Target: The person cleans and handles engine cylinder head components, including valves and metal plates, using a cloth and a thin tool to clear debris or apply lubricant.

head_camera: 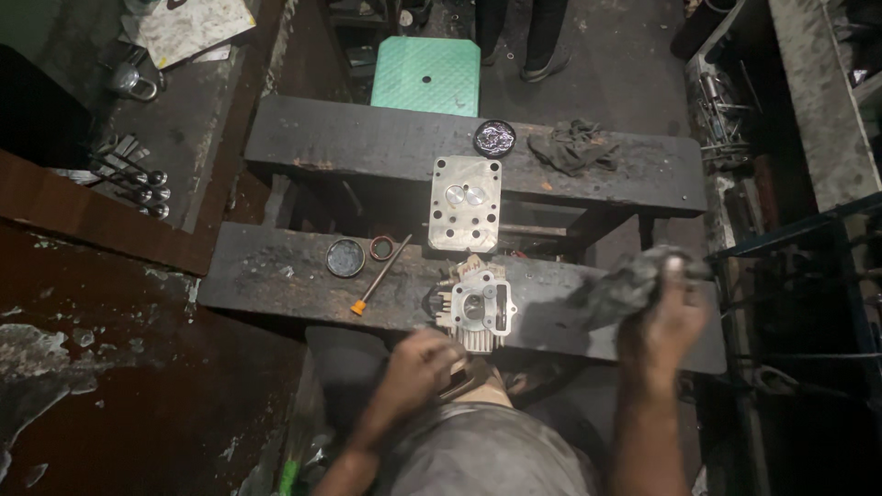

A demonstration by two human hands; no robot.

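Grey, finned metal: a small engine head (pixel 473 310) sits on the near edge of the dark counter (pixel 276 285), its fins running toward the worker. The left hand (pixel 418 367) hovers just below and left of it, nearer than the other, fingers curled, though whether they grip anything cannot be told. The right hand (pixel 663 317), off to the part's right, has its fingers clamped on a dirty rag (pixel 616 289). A flat metal plate (pixel 466 215) lies just beyond the head.
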